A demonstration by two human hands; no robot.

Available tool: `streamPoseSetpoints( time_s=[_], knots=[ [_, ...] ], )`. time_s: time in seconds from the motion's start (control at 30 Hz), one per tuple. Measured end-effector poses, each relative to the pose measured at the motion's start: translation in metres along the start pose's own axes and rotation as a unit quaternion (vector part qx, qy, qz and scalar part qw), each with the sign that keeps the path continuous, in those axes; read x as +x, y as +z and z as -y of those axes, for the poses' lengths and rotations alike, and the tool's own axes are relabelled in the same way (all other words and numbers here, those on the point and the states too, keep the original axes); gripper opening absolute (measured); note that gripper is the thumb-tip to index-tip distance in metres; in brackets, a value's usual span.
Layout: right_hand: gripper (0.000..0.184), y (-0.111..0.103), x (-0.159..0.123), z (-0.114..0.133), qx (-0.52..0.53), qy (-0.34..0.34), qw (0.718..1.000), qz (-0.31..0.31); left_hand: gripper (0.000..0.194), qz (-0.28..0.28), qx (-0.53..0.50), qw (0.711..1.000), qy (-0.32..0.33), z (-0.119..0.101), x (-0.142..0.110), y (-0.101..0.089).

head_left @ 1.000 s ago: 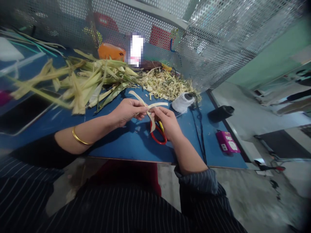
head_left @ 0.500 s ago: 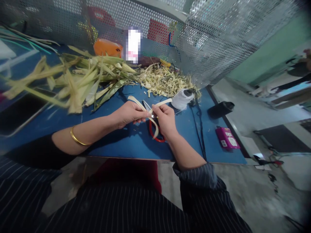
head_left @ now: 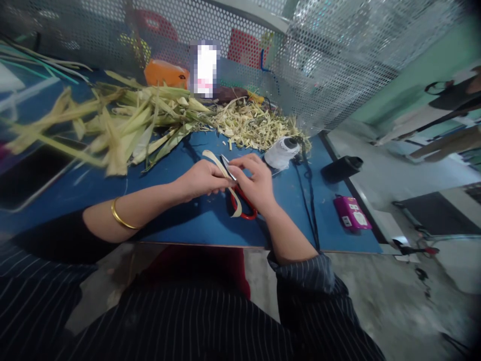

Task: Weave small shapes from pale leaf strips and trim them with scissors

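My left hand (head_left: 201, 179) pinches a pale leaf strip (head_left: 215, 160) over the blue table (head_left: 112, 200), and a gold bangle circles that wrist. Close beside it, my right hand (head_left: 253, 183) has its fingers closed on the same strip, touching it near the middle. Red-handled scissors (head_left: 240, 200) lie under and between both hands, blades pointing up toward the strip. A loop of the strip hangs down over the scissor handles.
A heap of green-yellow leaves (head_left: 124, 123) lies at the back left, with shredded trimmings (head_left: 255, 125) beside it. A white thread spool (head_left: 281, 153), a black cable (head_left: 310, 200), a pink device (head_left: 351, 213) and a black object (head_left: 341, 169) sit to the right. Perforated metal screen (head_left: 319, 60) behind.
The strip's right end, held out sideways before, is now folded down under my right fingers. Both hands shifted slightly lower and closer together over the scissors.
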State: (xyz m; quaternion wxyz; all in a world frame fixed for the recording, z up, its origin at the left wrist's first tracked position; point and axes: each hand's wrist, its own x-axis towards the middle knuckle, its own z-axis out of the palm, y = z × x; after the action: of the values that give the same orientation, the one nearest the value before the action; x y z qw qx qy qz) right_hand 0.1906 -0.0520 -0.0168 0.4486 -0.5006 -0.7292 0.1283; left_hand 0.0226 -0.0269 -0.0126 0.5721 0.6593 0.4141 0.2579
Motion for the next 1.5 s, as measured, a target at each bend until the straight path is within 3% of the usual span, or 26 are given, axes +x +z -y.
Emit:
streamPoseSetpoints(
  time_s=[0.1,0.2,0.3,0.5,0.63,0.7,0.8,0.9,1.07,1.27,1.5],
  knots=[
    [0.015,0.008,0.0,-0.002,0.13,0.074,0.986,0.074,0.02,0.01,0.029,1.0,0.0,0.001,-0.001,0.004],
    [0.019,0.012,-0.002,-0.004,0.217,0.159,0.961,0.06,0.024,0.01,0.029,1.0,0.002,0.003,-0.001,0.006],
    [0.02,0.014,-0.003,-0.007,0.23,0.187,0.955,0.019,0.027,0.031,0.02,0.999,0.009,0.004,0.0,0.006],
    [0.019,0.016,-0.002,-0.009,0.156,0.116,0.981,-0.026,0.028,0.074,0.017,0.997,-0.017,0.002,-0.002,0.006],
    [0.009,0.001,0.002,-0.004,0.042,0.013,0.995,-0.095,0.025,0.005,-0.081,0.996,-0.035,0.001,0.0,0.004],
    [0.015,-0.008,0.002,-0.001,0.028,0.01,0.994,-0.108,0.03,-0.039,-0.134,0.99,-0.035,0.0,0.002,0.001],
    [0.02,-0.013,0.0,0.0,0.039,0.04,0.998,-0.033,0.036,-0.078,-0.193,0.977,-0.042,-0.002,0.005,-0.004],
    [0.02,-0.01,-0.003,0.0,-0.045,0.013,0.998,0.048,0.037,-0.083,-0.223,0.97,-0.056,-0.003,0.005,-0.008],
    [0.013,-0.006,-0.004,-0.003,-0.152,-0.075,0.983,0.073,0.026,-0.056,-0.214,0.974,-0.05,0.001,0.005,-0.008],
    [0.018,-0.01,-0.002,-0.001,-0.112,-0.044,0.991,0.054,0.026,-0.043,-0.135,0.99,0.008,-0.004,0.003,-0.006],
    [0.016,-0.01,-0.002,0.001,-0.05,0.013,0.999,0.018,0.021,-0.046,-0.17,0.984,-0.006,-0.008,0.0,-0.004]
  ],
)
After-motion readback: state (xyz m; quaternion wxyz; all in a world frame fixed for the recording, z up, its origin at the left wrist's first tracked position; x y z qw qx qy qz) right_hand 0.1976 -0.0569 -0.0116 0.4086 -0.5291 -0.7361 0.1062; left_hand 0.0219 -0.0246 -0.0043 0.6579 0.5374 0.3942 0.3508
